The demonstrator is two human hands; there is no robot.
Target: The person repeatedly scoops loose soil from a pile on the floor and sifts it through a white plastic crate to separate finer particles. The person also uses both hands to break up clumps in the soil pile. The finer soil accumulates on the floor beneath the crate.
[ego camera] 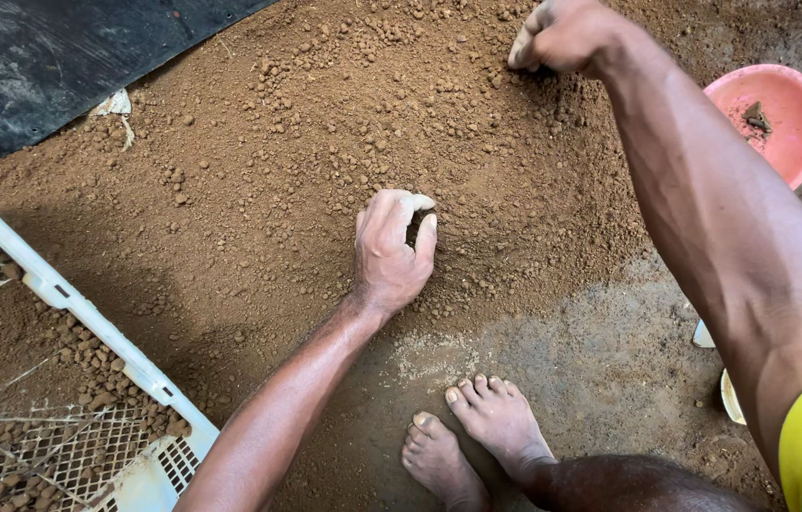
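My left hand point(390, 248) was cupped closed over the loose, lumpy reddish-brown soil heap point(259, 171) at centre, while my right hand point(560, 36), fisted in it, lay farther off toward one o'clock.

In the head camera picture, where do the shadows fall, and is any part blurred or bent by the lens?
Head view: soft daylight, no glare; a broad shadow darkens the soil beside the white crate; left hand and right hand are sharp; the right forearm looks enlarged, being close to the lens.
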